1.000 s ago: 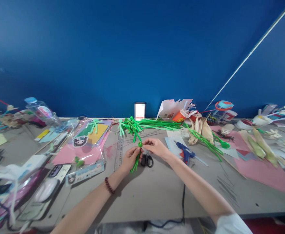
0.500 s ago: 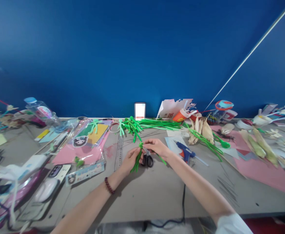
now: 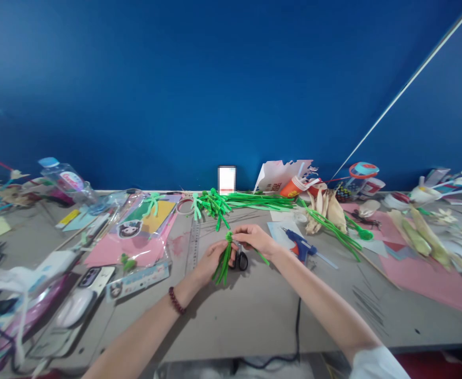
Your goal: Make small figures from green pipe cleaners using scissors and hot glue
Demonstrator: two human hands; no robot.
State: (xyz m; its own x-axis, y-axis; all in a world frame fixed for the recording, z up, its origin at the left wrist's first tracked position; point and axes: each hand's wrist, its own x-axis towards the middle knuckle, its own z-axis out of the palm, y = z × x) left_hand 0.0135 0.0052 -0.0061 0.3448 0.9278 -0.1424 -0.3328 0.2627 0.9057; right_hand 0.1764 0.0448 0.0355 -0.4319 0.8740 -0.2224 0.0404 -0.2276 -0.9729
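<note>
Head view: our left hand (image 3: 210, 260) grips the green stems (image 3: 225, 261), right hand (image 3: 256, 240) pinches one strand (image 3: 263, 258) — we are probably wrapping; next move needs steady tension.

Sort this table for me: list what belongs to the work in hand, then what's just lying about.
Work in hand:
- green bundle, held by the left hand
- green strand, at the right hand
- green stems behind, probably
- scissors close by, possibly

Lying about, it seems:
- plastic bottle
- orange cup
- pigmented pods
</note>
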